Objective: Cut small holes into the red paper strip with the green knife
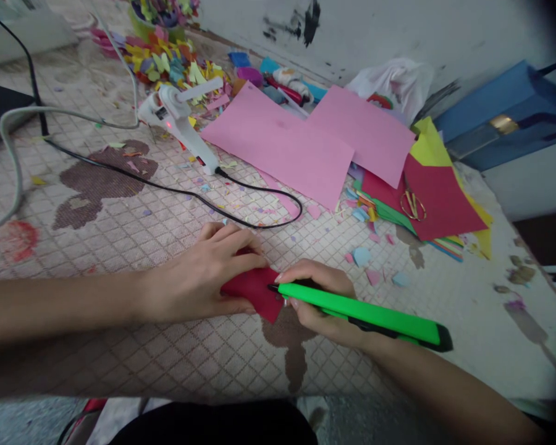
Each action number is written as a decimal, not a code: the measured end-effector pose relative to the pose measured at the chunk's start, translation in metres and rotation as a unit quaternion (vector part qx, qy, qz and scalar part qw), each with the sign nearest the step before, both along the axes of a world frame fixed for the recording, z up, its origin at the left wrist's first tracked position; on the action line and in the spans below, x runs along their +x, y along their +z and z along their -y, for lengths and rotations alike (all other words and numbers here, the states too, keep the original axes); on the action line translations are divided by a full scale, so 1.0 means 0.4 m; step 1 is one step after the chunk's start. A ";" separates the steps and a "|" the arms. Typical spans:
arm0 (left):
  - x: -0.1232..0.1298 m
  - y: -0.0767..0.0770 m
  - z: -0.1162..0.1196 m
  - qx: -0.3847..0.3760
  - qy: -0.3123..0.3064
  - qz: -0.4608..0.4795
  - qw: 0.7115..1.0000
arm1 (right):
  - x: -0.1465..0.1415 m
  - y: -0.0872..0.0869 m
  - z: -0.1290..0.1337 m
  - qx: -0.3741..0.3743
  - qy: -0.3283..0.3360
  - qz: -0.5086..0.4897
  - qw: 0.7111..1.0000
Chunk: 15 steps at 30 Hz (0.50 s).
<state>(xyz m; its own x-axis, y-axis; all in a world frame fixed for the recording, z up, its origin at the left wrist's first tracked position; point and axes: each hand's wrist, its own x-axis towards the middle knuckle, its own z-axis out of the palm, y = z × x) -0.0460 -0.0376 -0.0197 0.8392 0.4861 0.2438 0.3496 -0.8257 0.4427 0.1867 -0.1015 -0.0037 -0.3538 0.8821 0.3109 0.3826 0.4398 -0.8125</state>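
Well, a white wall (384, 31) is standing behind a stained, diamond-patterned cloth (189, 364). Pink sheets (282, 145) are lying beyond the hands, beside a white glue gun (188, 137). Near the front edge, the right hand (327, 275) is gripping a green tool (366, 312), its tip over a red paper piece (254, 289) the left hand (199, 272) is pinching.

Black-smudged pale wall (389, 37) behind the table (472, 334)

matt paper over textured cloth
the red piece (262, 293) and 2 pink sheets (290, 145) look like matt paper; green tool (359, 309), smooth plastic; scissors (413, 205), shiny metal; tablecloth (194, 358), textured cloth.
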 end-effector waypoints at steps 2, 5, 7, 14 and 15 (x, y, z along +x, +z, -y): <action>0.000 0.000 0.000 -0.002 0.001 0.000 1.000 | 0.000 0.000 0.000 0.000 0.002 -0.002 1.000; 0.001 0.000 0.001 -0.002 0.000 -0.004 1.000 | -0.002 -0.001 -0.001 0.005 -0.002 0.001 1.000; 0.001 -0.001 0.002 -0.001 -0.001 -0.003 1.000 | -0.003 -0.001 -0.001 0.008 -0.003 0.002 1.000; 0.000 0.002 0.001 0.000 0.002 -0.005 1.000 | 0.001 -0.005 -0.001 0.006 0.008 0.007 1.000; 0.001 0.003 0.001 0.001 0.003 -0.003 1.000 | 0.001 -0.006 -0.001 0.008 0.009 0.009 1.000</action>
<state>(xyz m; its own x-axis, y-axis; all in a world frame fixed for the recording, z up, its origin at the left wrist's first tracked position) -0.0458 -0.0381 -0.0187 0.8384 0.4901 0.2386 0.3569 -0.8244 0.4394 0.1871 -0.1012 -0.0060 -0.3750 0.8707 0.3181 0.3898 0.4595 -0.7981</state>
